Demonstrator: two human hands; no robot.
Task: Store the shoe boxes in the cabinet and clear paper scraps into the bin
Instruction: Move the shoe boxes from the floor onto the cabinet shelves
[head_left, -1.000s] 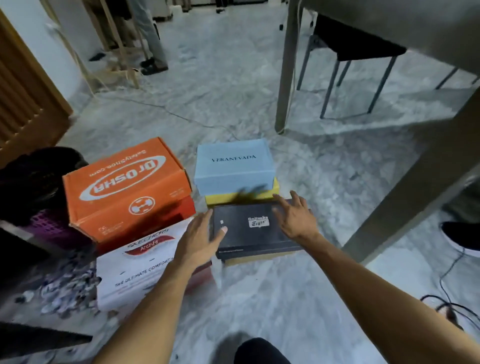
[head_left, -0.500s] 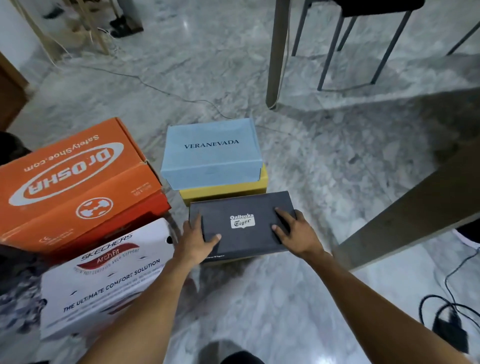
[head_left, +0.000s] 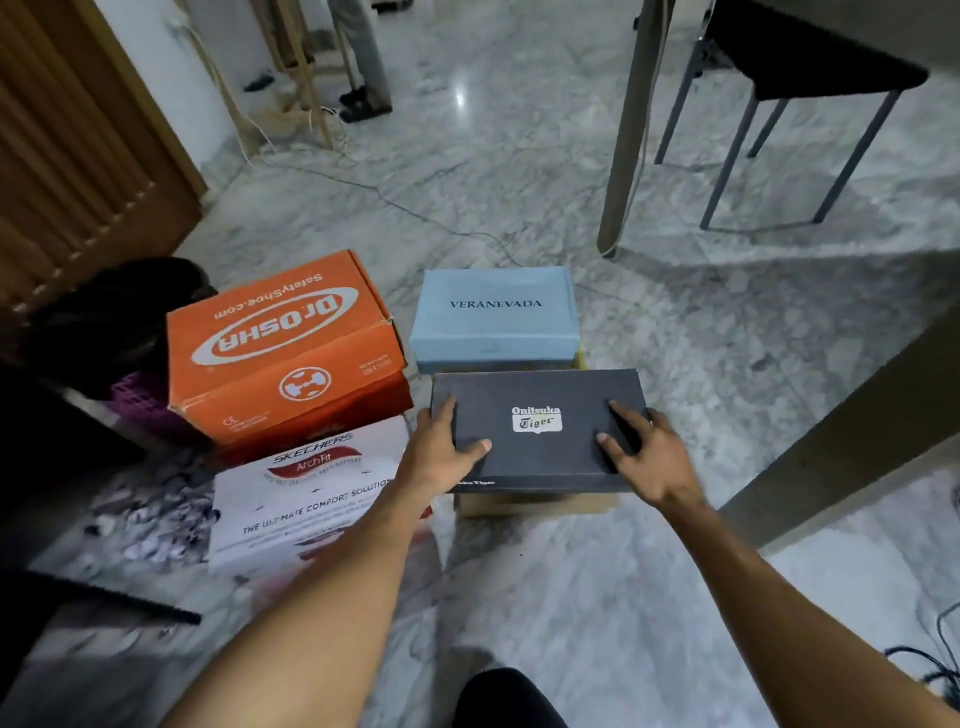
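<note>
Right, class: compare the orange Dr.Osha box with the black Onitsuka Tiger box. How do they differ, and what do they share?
The orange Dr.Osha box is tall; the black Onitsuka Tiger box is flatter. The orange box's logo reads upside down here; the black box's label reads upright. The left hand and right hand hold the black box; neither holds the orange box. Both are closed shoe boxes.

Black box (head_left: 540, 395) before you matt cardboard, orange box (head_left: 280, 343) at 10 o'clock smooth cardboard, floor (head_left: 519, 156) polished marble, door (head_left: 78, 156) slatted wood.
</note>
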